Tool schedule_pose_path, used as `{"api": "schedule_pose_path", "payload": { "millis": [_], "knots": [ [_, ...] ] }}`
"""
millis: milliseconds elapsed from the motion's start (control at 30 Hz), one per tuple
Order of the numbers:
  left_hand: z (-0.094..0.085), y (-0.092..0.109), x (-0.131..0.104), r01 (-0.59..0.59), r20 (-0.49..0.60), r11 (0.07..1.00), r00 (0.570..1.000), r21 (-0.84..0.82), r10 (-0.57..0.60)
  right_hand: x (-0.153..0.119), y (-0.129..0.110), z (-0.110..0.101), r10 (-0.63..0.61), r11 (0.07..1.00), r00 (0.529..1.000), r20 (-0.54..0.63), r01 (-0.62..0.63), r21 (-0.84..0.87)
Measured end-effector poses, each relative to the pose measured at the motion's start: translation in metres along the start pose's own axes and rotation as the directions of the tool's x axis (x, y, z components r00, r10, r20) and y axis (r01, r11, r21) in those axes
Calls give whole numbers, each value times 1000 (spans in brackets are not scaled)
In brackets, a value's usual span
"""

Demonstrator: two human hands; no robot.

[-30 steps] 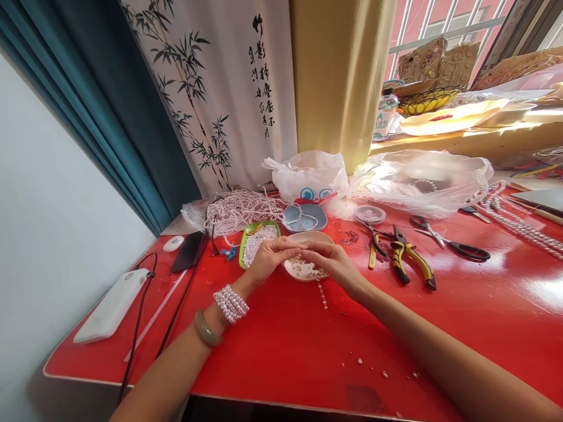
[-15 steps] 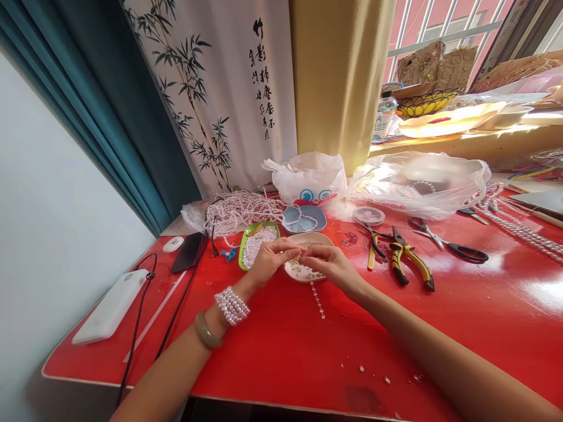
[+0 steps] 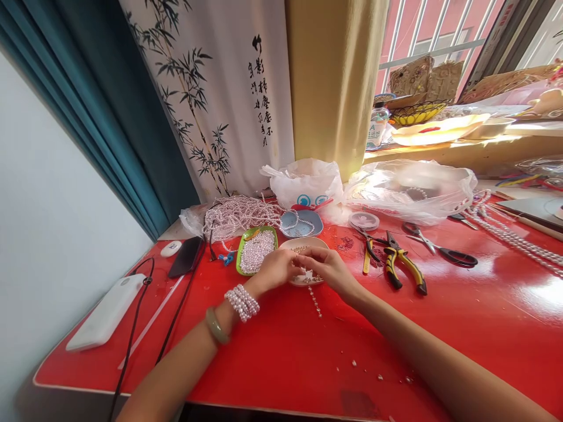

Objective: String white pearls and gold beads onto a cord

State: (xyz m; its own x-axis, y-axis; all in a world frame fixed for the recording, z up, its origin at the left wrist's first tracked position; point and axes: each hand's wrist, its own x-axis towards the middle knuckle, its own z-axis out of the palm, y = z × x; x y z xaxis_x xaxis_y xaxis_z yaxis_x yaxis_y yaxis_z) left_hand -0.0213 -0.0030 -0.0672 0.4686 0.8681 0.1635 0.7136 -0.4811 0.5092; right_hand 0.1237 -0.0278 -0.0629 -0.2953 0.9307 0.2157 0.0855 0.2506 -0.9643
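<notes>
One short bead strand (image 3: 314,300) linked so far, hung past white plate (image 3: 317,241), upper end apparently pinched by left hand (image 3: 279,268) and right hand (image 3: 331,266); loose gold beads (image 3: 299,249) left unstrung in plate

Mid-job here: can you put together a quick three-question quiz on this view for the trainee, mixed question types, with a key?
1. Multiple choice: what colour is the rounded-square dish full of small, round, whitish pearl beads?
A) blue
B) lime green
C) red

2. True or false: in the picture, the black-handled metal scissors lie to the right of the large yellow-and-black pliers.

3. Open question: over which thing are the bare left hand and the bare right hand close together?

Key:
1. B, lime green
2. True
3. The round, shallow, cream-coloured dish
</notes>
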Motion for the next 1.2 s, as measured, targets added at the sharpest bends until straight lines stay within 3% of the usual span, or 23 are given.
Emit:
{"api": "schedule_pose_path", "payload": {
  "millis": [200,433,533,633,800,1000,1200],
  "knots": [
    [7,1,5,46,-5,981,999,187,-46,0,-1,1,29,999,1000,13,-29,13],
    [10,-4,5,-14,12,988,1000,155,12,0,-5,1,10,999,1000,0,-10,46],
    [8,-5,4,-61,8,995,998,81,61,-1,-4,1,16,999,1000,-11,-16,51],
    [7,-6,4,-55,11,985,998,-164,58,0,-1,1,38,998,999,-36,-36,49],
    [9,-11,6,50,-83,814,989,-578,-119,1,-2,-5,46,994,991,-125,-33,101],
    [10,-11,7,49,-123,691,973,-721,-197,-1,-9,-9,34,989,981,-193,-5,148],
    [10,-6,4,29,-94,405,955,-914,-281,-1,-6,-4,53,987,993,-105,-36,159]
  ]
}}
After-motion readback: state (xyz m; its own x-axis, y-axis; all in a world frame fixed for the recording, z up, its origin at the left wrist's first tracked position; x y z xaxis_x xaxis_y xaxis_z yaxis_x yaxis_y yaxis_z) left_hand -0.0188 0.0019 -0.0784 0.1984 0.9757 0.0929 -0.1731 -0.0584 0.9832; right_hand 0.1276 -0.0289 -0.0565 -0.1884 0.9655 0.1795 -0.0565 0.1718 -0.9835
